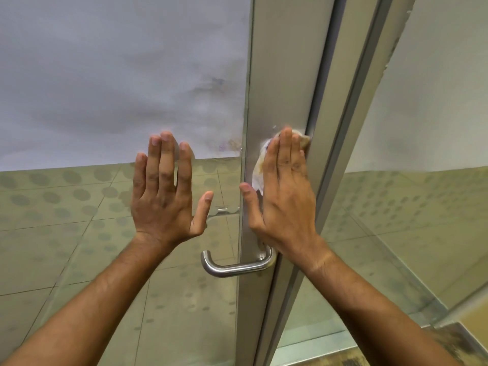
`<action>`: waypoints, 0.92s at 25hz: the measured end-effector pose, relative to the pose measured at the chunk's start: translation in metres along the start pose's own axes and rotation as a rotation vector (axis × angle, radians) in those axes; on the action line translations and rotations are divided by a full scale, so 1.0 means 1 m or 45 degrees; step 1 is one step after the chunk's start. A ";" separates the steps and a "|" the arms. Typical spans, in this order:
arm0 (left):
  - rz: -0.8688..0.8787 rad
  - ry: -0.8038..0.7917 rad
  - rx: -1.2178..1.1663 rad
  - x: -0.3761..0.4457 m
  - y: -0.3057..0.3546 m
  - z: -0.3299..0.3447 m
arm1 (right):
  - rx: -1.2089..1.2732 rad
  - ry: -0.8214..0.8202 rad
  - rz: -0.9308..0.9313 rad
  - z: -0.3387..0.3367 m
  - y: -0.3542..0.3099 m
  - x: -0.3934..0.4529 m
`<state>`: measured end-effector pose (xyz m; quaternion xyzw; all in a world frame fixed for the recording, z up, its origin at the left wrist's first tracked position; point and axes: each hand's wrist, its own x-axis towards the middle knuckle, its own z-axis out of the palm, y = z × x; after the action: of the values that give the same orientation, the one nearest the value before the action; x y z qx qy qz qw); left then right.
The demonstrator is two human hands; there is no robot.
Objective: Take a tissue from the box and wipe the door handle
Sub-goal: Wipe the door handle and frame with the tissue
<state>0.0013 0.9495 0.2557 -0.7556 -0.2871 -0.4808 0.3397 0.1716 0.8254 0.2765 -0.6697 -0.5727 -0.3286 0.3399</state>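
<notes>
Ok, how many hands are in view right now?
2. The left hand is spread flat at the glass panel, left of the metal frame; the right hand presses a tissue against the frame, above the door handle.

Tissue flat on the door stile, handle bare below it

The tissue is white and crumpled, with a yellowish-brown stain. It sits right of the frame's centre, pressed against the brushed metal door stile under the straight fingers of the right hand, so only its left edge and a bit by the fingertips show. The door handle is a satin steel lever in the lower middle of the frame. It lies level, its bar reaching left from the stile and curling back at the free end. It is well below the tissue, and the tissue does not touch it.
</notes>
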 end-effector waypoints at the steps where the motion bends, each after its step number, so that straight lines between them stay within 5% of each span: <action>1: 0.000 0.000 0.000 0.000 0.000 0.000 | 0.022 0.031 0.028 0.001 -0.002 0.005; 6: -0.003 0.003 -0.005 -0.001 -0.001 0.000 | 0.042 -0.135 -0.057 0.004 -0.010 -0.033; 12: -0.006 0.002 -0.006 -0.001 -0.001 0.002 | 0.066 0.058 0.078 0.004 -0.007 0.006; 16: -0.001 0.010 -0.006 -0.001 0.000 0.002 | 0.018 -0.204 -0.040 0.011 -0.010 -0.044; 23: 0.004 0.015 -0.005 -0.001 -0.001 0.004 | -0.009 -0.105 -0.254 0.017 0.008 -0.017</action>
<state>0.0023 0.9526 0.2539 -0.7539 -0.2830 -0.4852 0.3407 0.1787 0.8300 0.2524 -0.6236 -0.6488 -0.3348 0.2795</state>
